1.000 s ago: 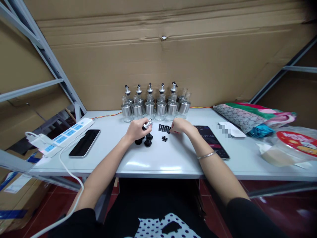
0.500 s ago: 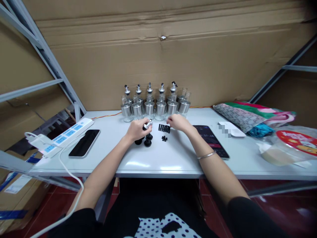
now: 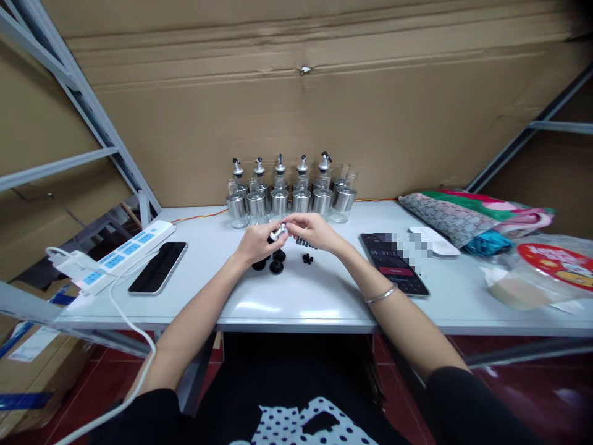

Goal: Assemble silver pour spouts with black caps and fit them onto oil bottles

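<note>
My left hand (image 3: 256, 245) is closed around a silver pour spout (image 3: 278, 233) with a black base. At the spout's tip, the fingers of my right hand (image 3: 312, 231) are pinched together; whatever they hold is too small or hidden to name. Under and beside my left hand lie several black round stoppers (image 3: 277, 267). A row of small black caps (image 3: 306, 243) is partly covered by my right hand, and a cluster of tiny black pieces (image 3: 308, 258) lies just in front. Behind my hands stand two rows of glass bottles with steel sleeves (image 3: 280, 203), several topped with silver spouts.
On the left are a power strip (image 3: 125, 256) with a white cable and a phone (image 3: 158, 267). To the right lie a larger phone showing a timer (image 3: 393, 262), a white object (image 3: 440, 243), a colourful cloth bag (image 3: 467, 216) and a plastic tub (image 3: 528, 278). Cardboard (image 3: 324, 111) rises behind the table.
My right hand has moved left from the row of black caps to the spout in my left hand. My left hand has stayed in nearly the same place.
</note>
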### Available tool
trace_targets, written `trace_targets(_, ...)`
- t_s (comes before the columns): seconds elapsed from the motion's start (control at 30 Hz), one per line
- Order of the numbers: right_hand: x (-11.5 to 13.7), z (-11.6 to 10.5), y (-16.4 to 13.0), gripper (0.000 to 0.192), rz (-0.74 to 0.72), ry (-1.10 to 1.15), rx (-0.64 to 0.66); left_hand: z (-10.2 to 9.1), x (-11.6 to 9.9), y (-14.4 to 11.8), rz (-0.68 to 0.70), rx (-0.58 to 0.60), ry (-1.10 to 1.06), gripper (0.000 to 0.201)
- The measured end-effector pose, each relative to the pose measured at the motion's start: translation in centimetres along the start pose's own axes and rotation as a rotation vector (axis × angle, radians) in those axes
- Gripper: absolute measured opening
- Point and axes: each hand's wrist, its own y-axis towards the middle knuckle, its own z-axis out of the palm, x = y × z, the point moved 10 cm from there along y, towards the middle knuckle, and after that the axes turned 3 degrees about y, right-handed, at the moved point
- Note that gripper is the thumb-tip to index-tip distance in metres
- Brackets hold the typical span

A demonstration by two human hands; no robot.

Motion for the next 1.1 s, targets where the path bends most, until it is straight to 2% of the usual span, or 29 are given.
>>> trace_targets(0.23, 1.7, -0.8, -0.4, 0.016, -0.136, -0.287, -0.150, -0.8, -0.5, 0.1, 0.058, -0.100, 0.064, 0.010)
trace_targets(0.5, 1.4, -0.3, -0.4, 0.014, -0.103, -0.588, -0.216, -0.3, -0.3, 0.1, 0.045, -0.104, 0.044, 0.011)
trace_targets(0.8, 1.7, -0.1, -0.6, 0.020, -0.113, -0.595, -0.227, 0.2, 0.7, 0.1, -0.036, -0.044, -0.073, 0.008)
trace_targets(1.1, 1.3, 0.4, -0.5, 0.021, -0.043, -0.594, -0.191, 0.8, 1.6, -0.1, -0.116, -0.017, -0.110, 0.010)
